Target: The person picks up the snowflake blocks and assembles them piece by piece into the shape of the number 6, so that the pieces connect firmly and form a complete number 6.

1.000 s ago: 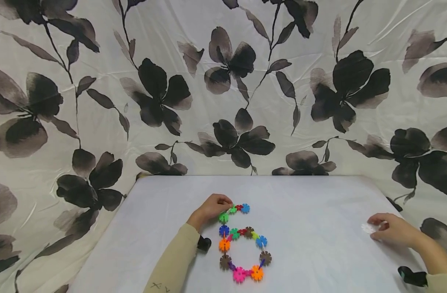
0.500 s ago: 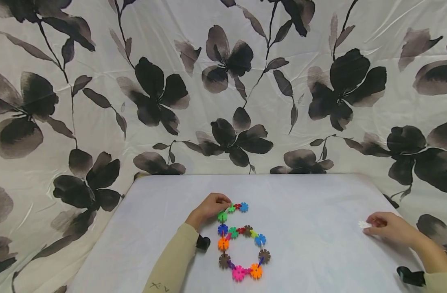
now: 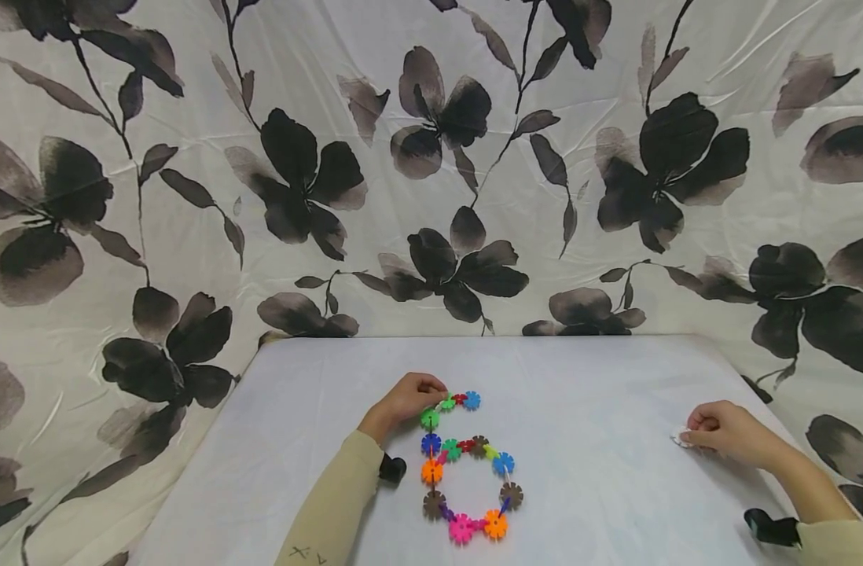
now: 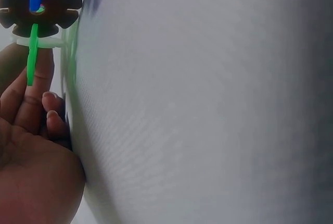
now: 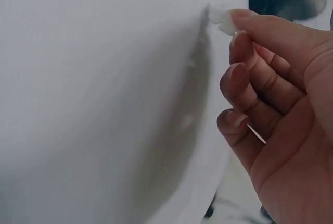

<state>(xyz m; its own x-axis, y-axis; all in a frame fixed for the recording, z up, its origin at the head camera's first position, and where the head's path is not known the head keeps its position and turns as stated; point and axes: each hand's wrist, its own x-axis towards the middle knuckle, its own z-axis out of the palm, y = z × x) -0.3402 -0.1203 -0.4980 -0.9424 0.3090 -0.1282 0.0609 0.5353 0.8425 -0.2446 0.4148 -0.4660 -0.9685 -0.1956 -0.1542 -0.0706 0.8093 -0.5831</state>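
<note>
A chain of interlocking snowflake discs point(image 3: 461, 527) in many colours lies on the table, shaped like a figure 6. My left hand point(image 3: 406, 399) pinches its upper left part, by a white disc point(image 4: 47, 42) next to a green disc point(image 4: 32, 60). The left wrist view also shows a dark disc point(image 4: 54, 2) above those fingers. Off to the right, my right hand point(image 3: 736, 431) holds a loose white snowflake disc point(image 3: 682, 439) between thumb and index finger. In the right wrist view this white disc point(image 5: 223, 22) sticks out past the fingertips, while the other fingers curl loosely below.
The white-covered table point(image 3: 587, 393) stretches between the two hands. Behind it hangs a white cloth point(image 3: 375, 314) with a dark flower print. Black wrist devices point(image 3: 769, 527) are worn at both sleeves.
My right hand has picked up the white disc from the table's right side and moved slightly left with it. The left hand and the chain stay in place.
</note>
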